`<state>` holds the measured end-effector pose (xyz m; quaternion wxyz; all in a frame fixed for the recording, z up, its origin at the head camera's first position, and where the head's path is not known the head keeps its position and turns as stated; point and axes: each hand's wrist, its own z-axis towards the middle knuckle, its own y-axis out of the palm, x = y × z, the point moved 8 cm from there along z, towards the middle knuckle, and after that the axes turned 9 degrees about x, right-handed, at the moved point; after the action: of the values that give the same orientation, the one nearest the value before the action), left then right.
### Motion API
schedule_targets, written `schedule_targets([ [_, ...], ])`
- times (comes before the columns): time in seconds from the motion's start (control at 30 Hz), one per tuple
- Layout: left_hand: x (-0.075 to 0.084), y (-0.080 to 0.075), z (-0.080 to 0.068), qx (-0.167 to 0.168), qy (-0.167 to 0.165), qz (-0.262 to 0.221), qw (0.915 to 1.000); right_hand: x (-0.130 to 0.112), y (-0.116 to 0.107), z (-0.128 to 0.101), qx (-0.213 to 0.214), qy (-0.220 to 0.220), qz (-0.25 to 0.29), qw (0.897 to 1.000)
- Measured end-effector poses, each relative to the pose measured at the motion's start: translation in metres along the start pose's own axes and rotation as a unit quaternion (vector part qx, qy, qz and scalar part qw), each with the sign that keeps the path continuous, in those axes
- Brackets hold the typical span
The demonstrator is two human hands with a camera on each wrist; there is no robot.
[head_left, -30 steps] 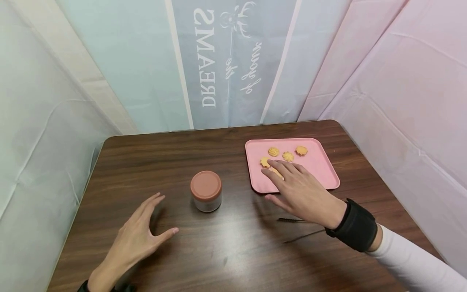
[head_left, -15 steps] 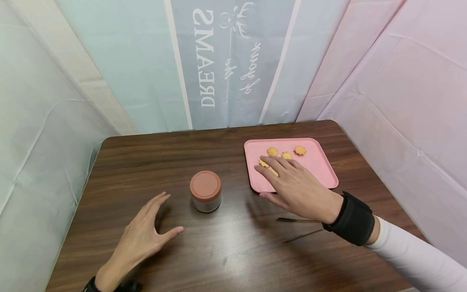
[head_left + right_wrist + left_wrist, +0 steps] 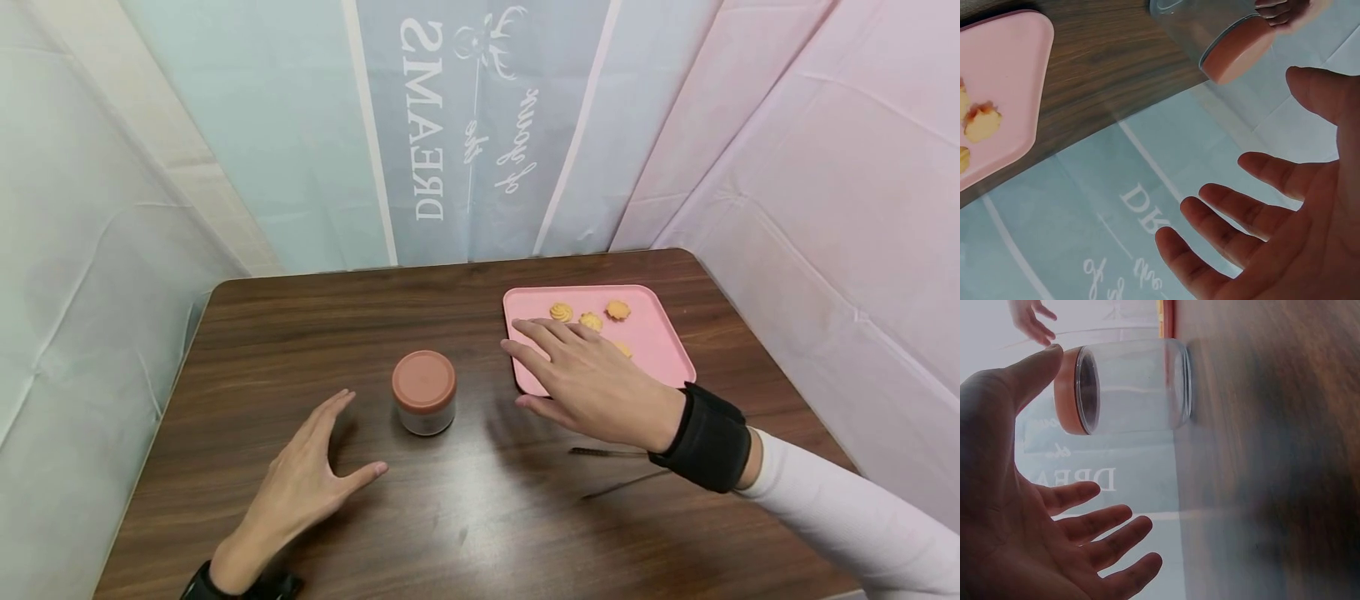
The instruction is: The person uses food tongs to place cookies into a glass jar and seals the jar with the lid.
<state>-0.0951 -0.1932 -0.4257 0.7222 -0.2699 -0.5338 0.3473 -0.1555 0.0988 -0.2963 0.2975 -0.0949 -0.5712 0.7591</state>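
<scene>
A clear jar with a reddish-brown lid stands upright on the wooden table. In the left wrist view the jar looks empty. To its left, my left hand is held with thumb and fingers spread, apart from the jar and holding nothing. My right hand hovers over the near left part of a pink tray, fingers extended, nothing in it. Several cookies lie on the tray, some hidden beneath that hand. The right wrist view shows the palm bare, with the jar's lid beyond the thumb.
Two thin dark stalk-like things lie on the table below the right hand, partly covered by the wrist. Light fabric curtains rise at the back and both sides, close to the table edges.
The right hand has drifted left over the tray, exposing a cookie behind it and covering others. The left hand has shifted slightly right and up, nearer the jar. Jar and tray stay put.
</scene>
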Motion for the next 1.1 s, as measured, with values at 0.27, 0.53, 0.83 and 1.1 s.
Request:
schedule_targets([
  [0.27,0.002,0.004,0.001,-0.009,-0.013,-0.009,0.9998,-0.006,-0.001,0.008,0.000,-0.015,0.012,1.000],
  [0.53,0.005,0.010,0.006,-0.016,-0.020,-0.017,0.9995,-0.009,0.000,0.013,0.001,-0.018,0.017,1.000],
  [0.83,0.011,0.014,0.011,-0.011,-0.013,-0.021,0.9996,-0.017,0.008,0.018,-0.019,-0.021,0.036,0.999],
  [1.1,0.013,0.020,0.014,-0.009,-0.028,-0.035,0.9990,-0.024,0.010,0.027,-0.020,-0.032,0.038,0.999],
])
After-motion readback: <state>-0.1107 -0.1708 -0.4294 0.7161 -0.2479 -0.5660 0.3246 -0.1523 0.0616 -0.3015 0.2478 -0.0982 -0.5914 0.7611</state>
